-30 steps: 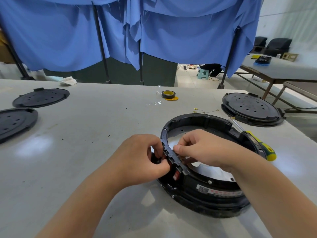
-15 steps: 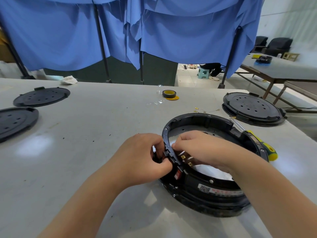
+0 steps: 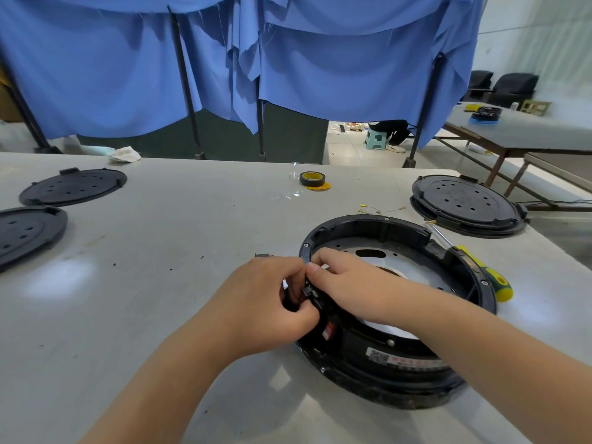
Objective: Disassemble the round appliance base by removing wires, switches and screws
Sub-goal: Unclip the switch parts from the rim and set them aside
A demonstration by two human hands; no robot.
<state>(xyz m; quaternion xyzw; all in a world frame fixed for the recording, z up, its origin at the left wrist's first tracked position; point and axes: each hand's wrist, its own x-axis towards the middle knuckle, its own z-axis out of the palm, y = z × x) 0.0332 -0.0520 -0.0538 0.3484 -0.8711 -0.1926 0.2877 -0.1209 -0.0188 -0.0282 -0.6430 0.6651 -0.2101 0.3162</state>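
both hands, left hand (image 3: 259, 302) and right hand (image 3: 349, 283), still pinch the base (image 3: 400, 363) rim's black part.

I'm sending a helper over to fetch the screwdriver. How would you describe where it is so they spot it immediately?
Start at the round black appliance base both hands are working on, near the table's right side. The screwdriver lies against that base's far right rim, tip pointing away. It is the only yellow-and-green handled tool there, unlike the flat black discs nearby.
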